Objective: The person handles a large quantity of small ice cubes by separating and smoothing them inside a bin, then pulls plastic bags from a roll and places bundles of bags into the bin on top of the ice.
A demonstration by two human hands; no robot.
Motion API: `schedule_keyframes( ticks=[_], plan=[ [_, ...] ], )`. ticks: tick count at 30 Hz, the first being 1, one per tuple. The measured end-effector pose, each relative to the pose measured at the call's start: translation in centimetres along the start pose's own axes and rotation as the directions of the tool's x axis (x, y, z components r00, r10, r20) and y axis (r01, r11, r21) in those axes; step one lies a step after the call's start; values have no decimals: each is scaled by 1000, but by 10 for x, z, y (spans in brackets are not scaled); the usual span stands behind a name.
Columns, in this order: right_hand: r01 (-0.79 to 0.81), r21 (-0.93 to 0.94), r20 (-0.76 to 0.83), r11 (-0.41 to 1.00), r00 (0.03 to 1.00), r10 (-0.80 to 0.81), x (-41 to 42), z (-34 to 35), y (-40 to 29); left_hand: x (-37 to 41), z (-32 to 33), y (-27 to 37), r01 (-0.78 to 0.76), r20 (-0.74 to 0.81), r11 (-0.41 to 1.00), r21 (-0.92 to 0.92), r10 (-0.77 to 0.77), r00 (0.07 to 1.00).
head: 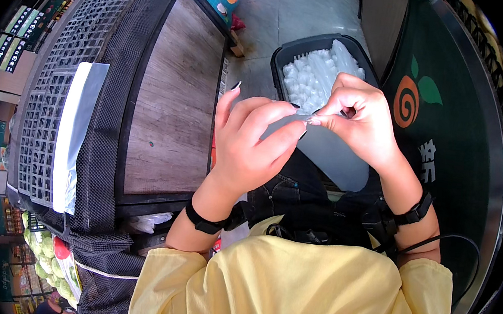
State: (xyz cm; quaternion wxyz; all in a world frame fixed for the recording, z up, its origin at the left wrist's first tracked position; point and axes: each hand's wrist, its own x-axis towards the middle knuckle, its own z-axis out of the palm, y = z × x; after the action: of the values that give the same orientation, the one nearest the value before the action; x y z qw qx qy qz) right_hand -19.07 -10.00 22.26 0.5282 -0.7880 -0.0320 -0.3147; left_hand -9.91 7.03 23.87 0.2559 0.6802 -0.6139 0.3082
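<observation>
A thin translucent plastic bag (335, 163) is pinched between my two hands and hangs down over my dark trousers. My left hand (253, 141) holds its upper edge between index finger and thumb, the other fingers spread. Right beside those fingertips, my right hand (364, 118) grips the same edge with thumb and forefinger, its other fingers curled in. Just beyond my hands stands a dark grey plastic bin (279, 75) holding many small white twisted plastic bundles (307, 74). My fingers partly cover the bag's top edge.
To the left are a wood-grain panel (179, 100) and a grey plastic crate (107, 2) with a flat stack of white plastic bags (71, 139). A dark green printed panel (446, 112) stands close on the right. Cabbages (45, 250) lie at lower left. A cable (452, 237) passes my right arm.
</observation>
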Motion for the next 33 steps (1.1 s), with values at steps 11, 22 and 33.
schedule_keyframes(
  ticks=[11,22,33],
  plan=[
    [-31,-10,10,999,999,31,-1,3,2,-6,4,-3,18,-4,1000,3,-18,1000],
    [-46,-19,18,999,999,46,-1,6,2,-10,9,-4,43,2,999,-29,-43,999],
    [-67,-10,32,998,997,67,0,8,4,-19,14,-8,11,-59,1000,-18,-12,998]
  ],
)
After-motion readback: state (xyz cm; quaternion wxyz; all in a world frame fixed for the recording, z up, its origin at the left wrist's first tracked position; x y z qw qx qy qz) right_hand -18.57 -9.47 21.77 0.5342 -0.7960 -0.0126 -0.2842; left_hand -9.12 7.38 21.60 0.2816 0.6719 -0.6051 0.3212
